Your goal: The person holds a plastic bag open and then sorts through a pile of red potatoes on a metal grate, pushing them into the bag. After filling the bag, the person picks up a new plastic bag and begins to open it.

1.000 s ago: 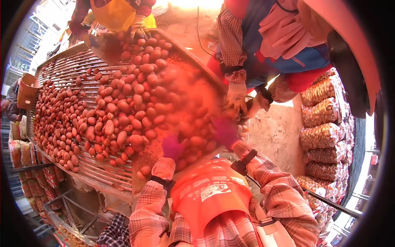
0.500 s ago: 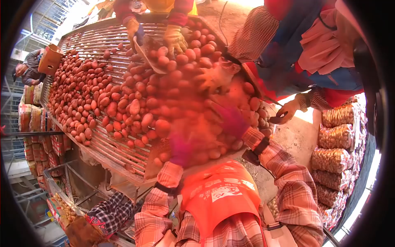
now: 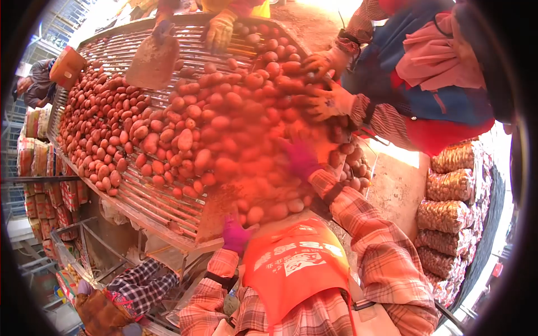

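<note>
Many reddish potatoes (image 3: 185,140) are spread over a slatted sorting table (image 3: 168,215), with a red haze blurring the middle of the view. My left hand (image 3: 236,234), in a purple glove, is at the table's near edge beside the closest potatoes. Its thumb stands apart from the fingers and it holds nothing visible. My right hand (image 3: 301,158), also purple-gloved, reaches over the potatoes near the right end, its blurred fingers stretched out. A co-worker's orange-gloved hands (image 3: 328,101) touch potatoes just beyond it.
Across the table, another person's gloved hand (image 3: 220,31) is near a flat scoop-like plate (image 3: 152,63). Filled net sacks (image 3: 448,187) are stacked at right, more sacks (image 3: 39,168) at left. Someone at far left holds a cardboard box (image 3: 67,67); another person (image 3: 143,285) is at lower left.
My left hand has drawn back toward the near edge; my right has shifted slightly left. The plate across the table swung left, and the right co-worker's hands came together over the potatoes.
</note>
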The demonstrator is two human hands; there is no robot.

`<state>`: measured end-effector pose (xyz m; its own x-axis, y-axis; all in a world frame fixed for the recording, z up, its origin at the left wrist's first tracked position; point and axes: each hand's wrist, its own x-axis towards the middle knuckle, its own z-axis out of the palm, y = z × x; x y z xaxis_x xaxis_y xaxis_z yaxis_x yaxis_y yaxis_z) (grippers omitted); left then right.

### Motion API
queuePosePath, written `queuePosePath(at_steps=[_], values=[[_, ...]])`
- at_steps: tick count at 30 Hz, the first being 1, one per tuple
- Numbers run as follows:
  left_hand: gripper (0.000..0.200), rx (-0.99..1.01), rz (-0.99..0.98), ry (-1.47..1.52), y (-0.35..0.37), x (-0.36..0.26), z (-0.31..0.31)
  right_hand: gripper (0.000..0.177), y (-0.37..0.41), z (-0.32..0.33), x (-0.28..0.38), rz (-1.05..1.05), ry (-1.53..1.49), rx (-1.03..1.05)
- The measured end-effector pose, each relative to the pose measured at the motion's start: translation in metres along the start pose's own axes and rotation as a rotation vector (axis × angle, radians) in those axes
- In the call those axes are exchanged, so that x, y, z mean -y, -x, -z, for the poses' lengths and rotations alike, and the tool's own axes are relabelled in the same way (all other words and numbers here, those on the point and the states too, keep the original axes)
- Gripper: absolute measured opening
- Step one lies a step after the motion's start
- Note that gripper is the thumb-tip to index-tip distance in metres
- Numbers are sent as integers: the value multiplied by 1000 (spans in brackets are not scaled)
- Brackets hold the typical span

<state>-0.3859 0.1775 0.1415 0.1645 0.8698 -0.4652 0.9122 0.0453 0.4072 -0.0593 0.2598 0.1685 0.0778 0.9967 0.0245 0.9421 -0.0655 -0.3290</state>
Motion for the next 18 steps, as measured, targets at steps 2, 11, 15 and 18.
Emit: queuePosePath(at_steps=[2,11,15,18], values=[[112,155,-124,173,-6,-36,-3,72,30,-23,-36,-111,-119,-11],[77,-2,-457,111,-45,-141,-29,52,171,-7,-87,-265,58,-251],[68,156,-315,265,-59,-182,-51,50,203,-25,-62,-85,-49,-198],[64,256,-297,351,-73,-193,-88,46,217,-14,-59,88,-232,-114]])
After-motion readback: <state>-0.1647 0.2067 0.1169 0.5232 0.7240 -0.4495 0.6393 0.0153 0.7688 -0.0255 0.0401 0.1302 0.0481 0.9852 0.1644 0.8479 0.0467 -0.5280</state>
